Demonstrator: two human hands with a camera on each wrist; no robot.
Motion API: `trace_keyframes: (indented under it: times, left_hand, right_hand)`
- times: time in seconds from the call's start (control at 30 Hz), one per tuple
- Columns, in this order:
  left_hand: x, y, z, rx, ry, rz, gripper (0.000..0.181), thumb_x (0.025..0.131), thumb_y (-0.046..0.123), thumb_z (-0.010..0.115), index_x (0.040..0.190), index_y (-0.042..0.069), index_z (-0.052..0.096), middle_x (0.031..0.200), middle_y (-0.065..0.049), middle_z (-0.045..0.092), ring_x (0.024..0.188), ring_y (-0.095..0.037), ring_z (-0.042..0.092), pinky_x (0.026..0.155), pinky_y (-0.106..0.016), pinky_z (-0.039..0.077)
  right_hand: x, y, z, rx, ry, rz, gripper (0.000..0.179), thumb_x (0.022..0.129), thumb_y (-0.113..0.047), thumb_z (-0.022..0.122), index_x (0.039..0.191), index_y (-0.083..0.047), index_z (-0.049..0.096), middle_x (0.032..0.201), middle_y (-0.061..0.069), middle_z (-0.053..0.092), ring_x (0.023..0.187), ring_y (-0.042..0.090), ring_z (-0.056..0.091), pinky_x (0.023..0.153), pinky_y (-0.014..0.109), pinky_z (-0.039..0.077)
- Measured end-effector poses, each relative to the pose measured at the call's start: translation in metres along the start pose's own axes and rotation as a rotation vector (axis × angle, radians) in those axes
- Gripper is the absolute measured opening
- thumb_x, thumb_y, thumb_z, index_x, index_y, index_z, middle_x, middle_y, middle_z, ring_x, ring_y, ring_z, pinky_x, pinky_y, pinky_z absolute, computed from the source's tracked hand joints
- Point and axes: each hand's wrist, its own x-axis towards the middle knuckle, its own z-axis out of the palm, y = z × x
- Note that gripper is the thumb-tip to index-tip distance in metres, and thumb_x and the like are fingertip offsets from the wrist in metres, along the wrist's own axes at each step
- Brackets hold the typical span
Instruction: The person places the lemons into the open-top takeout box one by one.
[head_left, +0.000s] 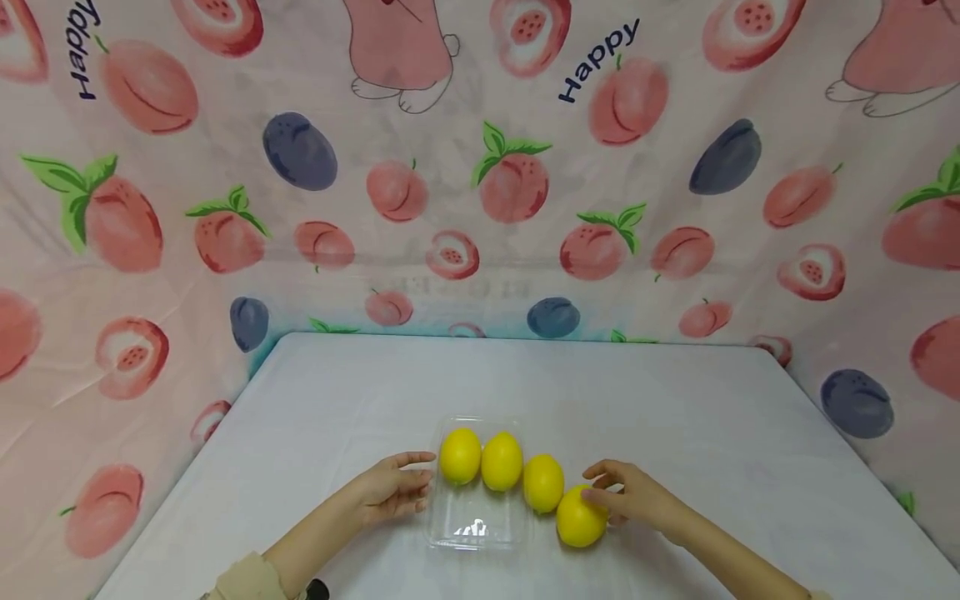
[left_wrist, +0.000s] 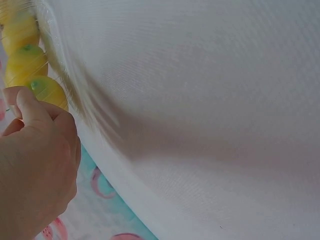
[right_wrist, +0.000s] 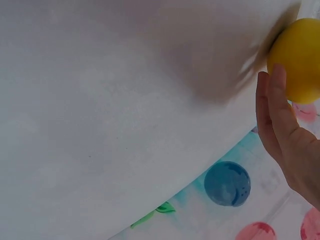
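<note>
My left hand (head_left: pixel 393 490) is beside the left wall of a clear plastic box (head_left: pixel 476 527), its fingertips right at that wall. Inside the box, toward its far end, sit two yellow lemons (head_left: pixel 460 457) (head_left: pixel 502 461) side by side. A third lemon (head_left: pixel 543 483) lies against the box's right side. Closest to me is the fourth lemon (head_left: pixel 581 517), touched along its upper right by my right hand (head_left: pixel 637 500). In the right wrist view, two fairly straight fingers (right_wrist: pixel 281 105) overlap that lemon's edge; the thumb is hidden there.
White cloth covers the table (head_left: pixel 360 383), with its far edge against a fruit-printed curtain (head_left: pixel 450 183) that also runs along both sides. A small black object (head_left: pixel 317 590) shows by the left sleeve (head_left: pixel 251 579).
</note>
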Motion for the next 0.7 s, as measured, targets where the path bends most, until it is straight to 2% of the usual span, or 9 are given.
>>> trace_keyframes:
  times: [0.27, 0.4, 0.5, 0.7]
  left_hand:
    - [-0.0014, -0.0002, -0.0008, -0.005, -0.007, -0.005, 0.048, 0.094, 0.002, 0.053, 0.137, -0.002, 0.034, 0.087, 0.000, 0.054, 0.072, -0.007, 0.055, 0.065, -0.019, 0.054]
    - [-0.0013, 0.0000, -0.0009, 0.000, -0.010, -0.005, 0.048, 0.094, 0.003, 0.053, 0.137, -0.001, 0.033, 0.088, 0.000, 0.053, 0.072, -0.007, 0.055, 0.066, -0.019, 0.054]
    - [-0.0015, 0.0006, -0.0007, 0.000, -0.011, -0.002, 0.048, 0.094, 0.003, 0.053, 0.138, -0.001, 0.033, 0.089, 0.000, 0.053, 0.073, -0.007, 0.055, 0.067, -0.019, 0.054]
    - [-0.0011, -0.0007, -0.0003, 0.007, -0.004, -0.001, 0.047, 0.094, 0.003, 0.052, 0.137, -0.001, 0.034, 0.085, 0.001, 0.053, 0.073, -0.008, 0.055, 0.066, -0.019, 0.054]
  right_hand:
    - [0.0032, 0.0051, 0.0062, 0.040, -0.035, 0.110, 0.050, 0.089, -0.032, 0.063, 0.123, 0.003, 0.051, 0.106, 0.016, 0.055, 0.079, 0.017, 0.056, 0.071, 0.032, 0.056]
    - [0.0028, 0.0072, 0.0065, 0.114, -0.080, 0.119, 0.053, 0.090, -0.030, 0.063, 0.127, 0.005, 0.048, 0.106, 0.016, 0.054, 0.082, 0.017, 0.057, 0.074, 0.033, 0.057]
    - [0.0019, 0.0068, 0.0063, 0.155, -0.085, 0.127, 0.052, 0.089, -0.026, 0.064, 0.127, 0.004, 0.047, 0.106, 0.015, 0.053, 0.083, 0.017, 0.057, 0.075, 0.033, 0.057]
    - [0.0004, 0.0069, 0.0058, 0.160, -0.085, 0.125, 0.048, 0.088, -0.021, 0.063, 0.126, 0.003, 0.048, 0.104, 0.014, 0.053, 0.083, 0.018, 0.056, 0.076, 0.033, 0.057]
